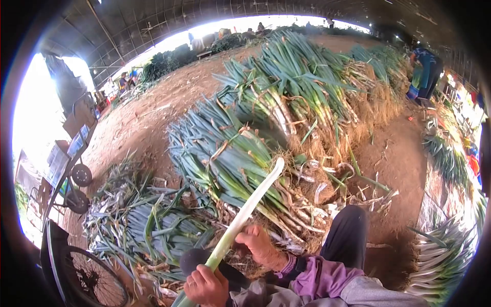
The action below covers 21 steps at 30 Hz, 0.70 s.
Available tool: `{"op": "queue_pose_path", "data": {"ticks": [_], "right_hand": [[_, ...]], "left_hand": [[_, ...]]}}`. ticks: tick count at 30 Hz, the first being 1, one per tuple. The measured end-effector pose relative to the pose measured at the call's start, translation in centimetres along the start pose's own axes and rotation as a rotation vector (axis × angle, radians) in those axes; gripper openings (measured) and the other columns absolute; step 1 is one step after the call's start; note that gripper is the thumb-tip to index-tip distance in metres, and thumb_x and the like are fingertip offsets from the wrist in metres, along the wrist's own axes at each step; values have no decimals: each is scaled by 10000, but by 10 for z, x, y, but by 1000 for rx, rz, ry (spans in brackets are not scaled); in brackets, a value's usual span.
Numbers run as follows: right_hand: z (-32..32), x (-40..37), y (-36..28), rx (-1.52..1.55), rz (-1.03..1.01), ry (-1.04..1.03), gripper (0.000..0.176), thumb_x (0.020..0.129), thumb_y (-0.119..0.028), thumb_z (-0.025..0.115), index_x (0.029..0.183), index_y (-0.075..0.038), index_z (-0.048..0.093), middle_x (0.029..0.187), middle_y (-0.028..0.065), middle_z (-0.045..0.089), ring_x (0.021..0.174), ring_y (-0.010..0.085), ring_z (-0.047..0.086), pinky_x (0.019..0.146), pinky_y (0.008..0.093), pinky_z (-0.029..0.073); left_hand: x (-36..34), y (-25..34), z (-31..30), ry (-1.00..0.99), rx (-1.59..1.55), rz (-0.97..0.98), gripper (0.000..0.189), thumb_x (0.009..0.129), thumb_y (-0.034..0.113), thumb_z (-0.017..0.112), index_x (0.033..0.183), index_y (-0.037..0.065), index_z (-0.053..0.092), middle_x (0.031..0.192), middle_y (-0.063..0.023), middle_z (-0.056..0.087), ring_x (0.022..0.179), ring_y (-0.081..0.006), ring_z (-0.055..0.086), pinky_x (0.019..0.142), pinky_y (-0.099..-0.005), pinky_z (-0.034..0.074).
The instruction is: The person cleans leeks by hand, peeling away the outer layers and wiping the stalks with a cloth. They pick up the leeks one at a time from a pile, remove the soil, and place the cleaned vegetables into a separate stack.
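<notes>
A long green onion (245, 211) slants up and away from me, its peeled white root end at the top. My left hand (207, 284) is closed around its lower green part. Beside the middle of the white stalk, my right hand (260, 249) has its fingers curled, thumb and forefinger close against the stalk; whatever they pinch is hidden. Just beyond my knees lies a big heap of unpeeled green onions (220, 148), with dry outer leaves and roots hanging on them. To the left is a pile of stripped leaves and tops (153, 225).
More bundled green onions (302, 66) are stacked farther back. Peeled ones (445, 261) lie in a row on the right. A wheel (94, 279) and a cart (69, 169) stand at left. Another person (427, 71) bends over at the far right. Bare dirt floor (394, 163) runs between.
</notes>
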State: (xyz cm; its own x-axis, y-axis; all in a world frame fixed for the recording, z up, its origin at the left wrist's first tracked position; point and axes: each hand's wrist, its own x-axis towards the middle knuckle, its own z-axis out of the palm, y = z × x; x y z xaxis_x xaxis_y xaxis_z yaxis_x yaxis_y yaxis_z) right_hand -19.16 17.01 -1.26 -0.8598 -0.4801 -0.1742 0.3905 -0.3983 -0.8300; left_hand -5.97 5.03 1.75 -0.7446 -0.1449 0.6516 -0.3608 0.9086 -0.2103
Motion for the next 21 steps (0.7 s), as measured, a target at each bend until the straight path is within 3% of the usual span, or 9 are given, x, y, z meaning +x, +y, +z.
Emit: {"op": "queue_pose_path", "data": {"ticks": [2, 9, 12, 13, 16, 18, 20, 21], "right_hand": [[1, -6, -9, -4, -15, -20, 237, 833, -159, 567, 789, 46, 676, 662, 44, 638, 457, 79, 536, 420, 218, 423], [5, -17, -16, -37, -152, 36, 209, 876, -128, 538, 803, 4, 684, 629, -1, 604, 475, 38, 498, 430, 199, 394], [-23, -18, -3, -232, -116, 0, 175, 838, -109, 559, 818, 34, 658, 670, 51, 633, 511, 66, 567, 435, 211, 466], [-34, -14, 5, -238, -377, -32, 199, 850, -127, 555, 779, 25, 664, 642, 31, 624, 474, 50, 544, 418, 198, 452], [-86, 5, 12, -493, -204, 153, 176, 858, -106, 568, 800, 7, 690, 643, 73, 659, 416, 46, 508, 374, 190, 420], [-115, 7, 7, -577, -221, 292, 223, 891, -123, 518, 781, 17, 652, 658, 82, 639, 464, 74, 546, 402, 211, 447], [-125, 6, -14, -386, -258, 328, 260, 900, -120, 487, 717, 19, 608, 639, 70, 617, 496, 107, 571, 444, 250, 483], [-142, 11, -19, -267, -204, 360, 245, 911, -132, 475, 766, 26, 595, 703, 91, 625, 570, 120, 593, 507, 263, 504]], "left_hand": [[-1, 0, 3, 49, 0, 15, 447, 734, 377, 602, 1059, 69, 613, 748, -108, 544, 658, -297, 556, 564, -425, 453], [8, 2, -7, 55, -221, -38, 220, 751, 283, 641, 722, 108, 510, 601, -68, 488, 550, -286, 522, 490, -391, 423], [9, -10, -13, -111, -504, -181, 360, 686, 284, 766, 786, 39, 522, 626, -129, 479, 578, -345, 523, 526, -435, 365], [13, -12, -17, -136, -560, -268, 394, 637, 274, 797, 757, 43, 500, 609, -132, 480, 569, -350, 517, 531, -431, 357], [12, -20, -20, -119, -562, -341, 364, 621, 208, 809, 735, 34, 511, 612, -148, 487, 562, -362, 519, 535, -431, 376], [8, -25, -16, -68, -517, -288, 350, 644, 220, 800, 783, 35, 539, 646, -140, 514, 586, -351, 537, 541, -426, 391], [2, -28, -9, -20, -486, -253, 340, 656, 221, 797, 811, 38, 556, 658, -134, 519, 594, -349, 539, 542, -428, 392], [0, -28, -8, -22, -468, -234, 341, 668, 234, 791, 822, 37, 559, 664, -133, 524, 598, -351, 541, 541, -427, 393]]}}
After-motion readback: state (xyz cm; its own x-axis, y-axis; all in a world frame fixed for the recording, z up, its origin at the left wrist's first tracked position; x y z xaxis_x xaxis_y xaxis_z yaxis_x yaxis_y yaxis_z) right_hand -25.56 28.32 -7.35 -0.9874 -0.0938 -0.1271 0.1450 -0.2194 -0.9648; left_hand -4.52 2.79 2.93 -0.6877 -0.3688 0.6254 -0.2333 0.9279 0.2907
